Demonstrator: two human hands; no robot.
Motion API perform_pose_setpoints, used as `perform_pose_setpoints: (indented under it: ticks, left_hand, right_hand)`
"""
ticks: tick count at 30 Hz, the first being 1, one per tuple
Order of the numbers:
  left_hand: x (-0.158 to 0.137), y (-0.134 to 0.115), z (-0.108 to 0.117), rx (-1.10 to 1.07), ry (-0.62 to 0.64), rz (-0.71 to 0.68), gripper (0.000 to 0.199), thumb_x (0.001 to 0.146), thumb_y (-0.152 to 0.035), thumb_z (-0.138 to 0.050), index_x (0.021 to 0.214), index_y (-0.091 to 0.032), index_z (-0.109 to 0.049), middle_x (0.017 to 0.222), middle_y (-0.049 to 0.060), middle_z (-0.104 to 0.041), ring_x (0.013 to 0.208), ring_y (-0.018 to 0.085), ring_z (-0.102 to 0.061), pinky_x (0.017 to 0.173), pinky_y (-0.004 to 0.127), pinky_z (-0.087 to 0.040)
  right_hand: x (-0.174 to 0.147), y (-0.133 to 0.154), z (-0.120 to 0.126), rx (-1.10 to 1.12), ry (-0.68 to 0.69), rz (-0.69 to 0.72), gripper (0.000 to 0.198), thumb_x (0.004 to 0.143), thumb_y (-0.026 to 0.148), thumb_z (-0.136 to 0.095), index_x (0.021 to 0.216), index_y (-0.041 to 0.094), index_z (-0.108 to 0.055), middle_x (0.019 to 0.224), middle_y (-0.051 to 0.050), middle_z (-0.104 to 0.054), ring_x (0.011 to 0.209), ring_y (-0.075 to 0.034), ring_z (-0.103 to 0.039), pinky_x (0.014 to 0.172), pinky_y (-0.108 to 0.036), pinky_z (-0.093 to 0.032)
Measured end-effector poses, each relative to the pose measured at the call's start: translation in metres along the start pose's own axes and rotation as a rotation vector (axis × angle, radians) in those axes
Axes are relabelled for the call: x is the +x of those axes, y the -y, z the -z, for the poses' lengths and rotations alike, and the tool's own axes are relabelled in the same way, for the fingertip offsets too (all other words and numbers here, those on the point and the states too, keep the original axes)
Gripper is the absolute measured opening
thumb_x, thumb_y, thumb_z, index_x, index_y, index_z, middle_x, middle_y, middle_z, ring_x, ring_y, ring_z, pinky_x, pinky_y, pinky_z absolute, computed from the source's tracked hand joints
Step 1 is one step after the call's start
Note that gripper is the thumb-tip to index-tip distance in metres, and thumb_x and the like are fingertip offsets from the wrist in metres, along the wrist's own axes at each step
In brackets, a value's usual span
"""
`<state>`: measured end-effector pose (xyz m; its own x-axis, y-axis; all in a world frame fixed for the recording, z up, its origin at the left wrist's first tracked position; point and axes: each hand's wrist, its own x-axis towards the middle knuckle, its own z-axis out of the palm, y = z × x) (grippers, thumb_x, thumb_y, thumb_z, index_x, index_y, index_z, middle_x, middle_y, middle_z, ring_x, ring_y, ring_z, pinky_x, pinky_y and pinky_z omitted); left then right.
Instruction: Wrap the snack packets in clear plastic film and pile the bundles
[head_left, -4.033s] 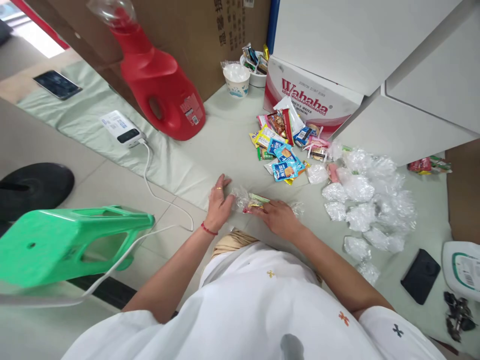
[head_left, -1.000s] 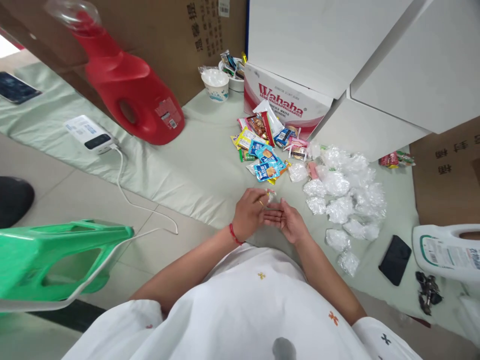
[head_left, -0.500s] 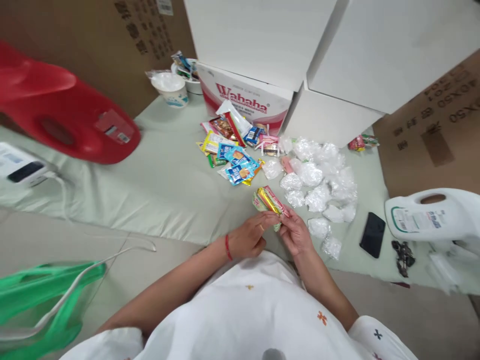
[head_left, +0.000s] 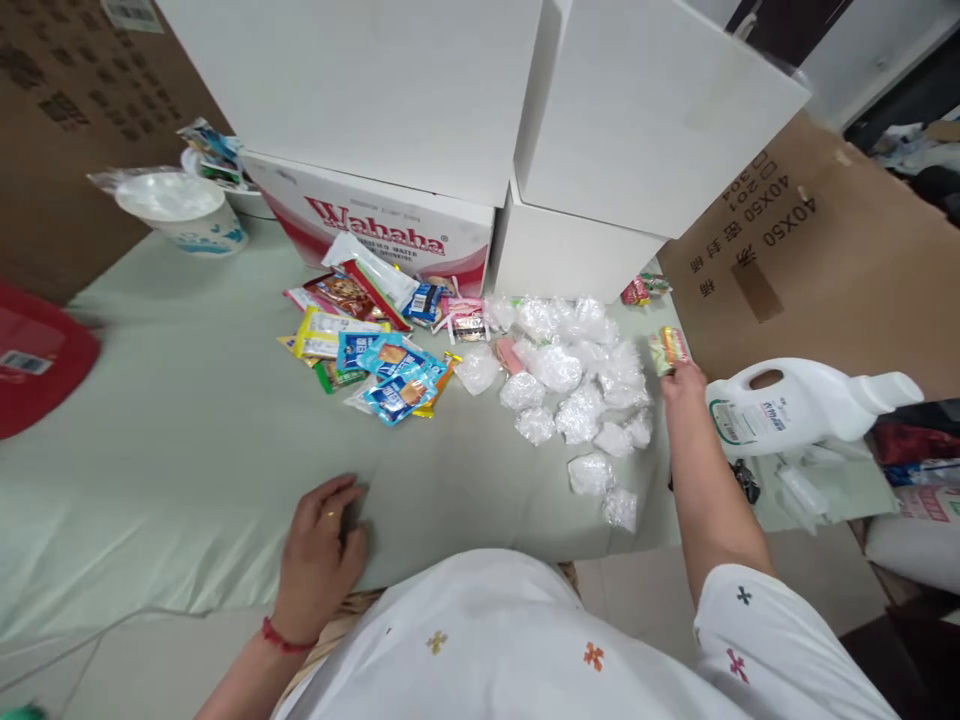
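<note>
At the right, my right hand point(head_left: 684, 383) is closed around a small colourful snack packet point(head_left: 670, 350), yellow-green and red. It reaches past the cluster of clear crinkled plastic-wrapped pieces point(head_left: 579, 412). My left hand point(head_left: 324, 545) rests on the pale green cloth point(head_left: 225, 430) near the front edge, fingers loosely curved and apart, holding nothing. Beyond it lies a heap of snack packets, with blue ones point(head_left: 401, 372) on top. A further pair of small red and green packets point(head_left: 645, 289) lies against the cardboard at the back right.
A Wahaha carton point(head_left: 390, 228) and white boxes point(head_left: 585, 250) line the back. Paper cup point(head_left: 202, 225) stands back left, red jug point(head_left: 37, 350) at far left. White bottle point(head_left: 780, 410) lies right of my arm, beside cardboard point(head_left: 795, 270).
Both hands were together on the packet; they have parted. My right hand has carried it to the far right, while my left let go and came down on the cloth. The view shifted right.
</note>
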<state>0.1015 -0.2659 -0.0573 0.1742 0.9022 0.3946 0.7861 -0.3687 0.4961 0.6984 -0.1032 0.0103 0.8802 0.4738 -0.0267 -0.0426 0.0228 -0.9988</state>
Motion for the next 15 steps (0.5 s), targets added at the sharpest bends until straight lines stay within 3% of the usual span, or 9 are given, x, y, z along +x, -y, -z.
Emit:
perform_pose_setpoints:
  ticks: [2, 5, 9, 12, 15]
  left_hand:
    - [-0.003, 0.003, -0.004, 0.04, 0.0, -0.023, 0.029, 0.086, -0.018, -0.048, 0.111, -0.016, -0.063, 0.121, 0.016, -0.064, 0.111, 0.031, -0.063, 0.097, 0.046, -0.053]
    - [-0.003, 0.005, -0.01, 0.075, 0.01, -0.096, 0.028, 0.087, -0.016, -0.047, 0.11, -0.016, -0.063, 0.118, 0.016, -0.064, 0.106, 0.03, -0.063, 0.094, 0.045, -0.053]
    - [-0.002, 0.01, -0.011, 0.097, -0.016, -0.148, 0.023, 0.089, -0.019, -0.048, 0.106, -0.019, -0.063, 0.112, 0.014, -0.067, 0.103, 0.03, -0.064, 0.091, 0.045, -0.052]
    - [-0.003, 0.013, -0.009, 0.118, -0.04, -0.122, 0.023, 0.089, -0.024, -0.049, 0.107, -0.02, -0.063, 0.11, 0.015, -0.068, 0.105, 0.034, -0.064, 0.092, 0.049, -0.051]
    - [-0.006, 0.018, -0.01, 0.11, -0.02, -0.095, 0.025, 0.089, -0.026, -0.049, 0.108, -0.022, -0.064, 0.108, 0.014, -0.07, 0.103, 0.033, -0.066, 0.093, 0.048, -0.05]
  right_hand:
    - [0.009, -0.014, -0.017, -0.205, -0.01, -0.04, 0.022, 0.084, 0.014, -0.071, 0.104, 0.016, -0.062, 0.095, -0.001, -0.068, 0.08, -0.014, -0.067, 0.075, -0.031, -0.059]
    - [0.017, -0.029, -0.035, -0.527, -0.052, -0.046, 0.025, 0.095, 0.03, -0.069, 0.115, 0.016, -0.066, 0.12, -0.009, -0.066, 0.106, -0.023, -0.064, 0.092, -0.042, -0.056]
    - [0.029, -0.03, -0.037, -0.854, -0.128, 0.008, 0.035, 0.085, 0.031, -0.072, 0.118, 0.021, -0.069, 0.144, -0.018, -0.048, 0.134, -0.037, -0.041, 0.109, -0.055, -0.038]
    - [0.031, -0.03, -0.028, -1.006, -0.121, 0.135, 0.059, 0.086, 0.037, -0.068, 0.143, 0.024, -0.057, 0.153, -0.017, -0.035, 0.13, -0.034, -0.043, 0.108, -0.047, -0.039]
    - [0.031, -0.038, -0.019, -1.211, 0.064, 0.334, 0.055, 0.092, 0.041, -0.058, 0.145, 0.025, -0.057, 0.14, -0.013, -0.046, 0.109, -0.026, -0.056, 0.096, -0.037, -0.045]
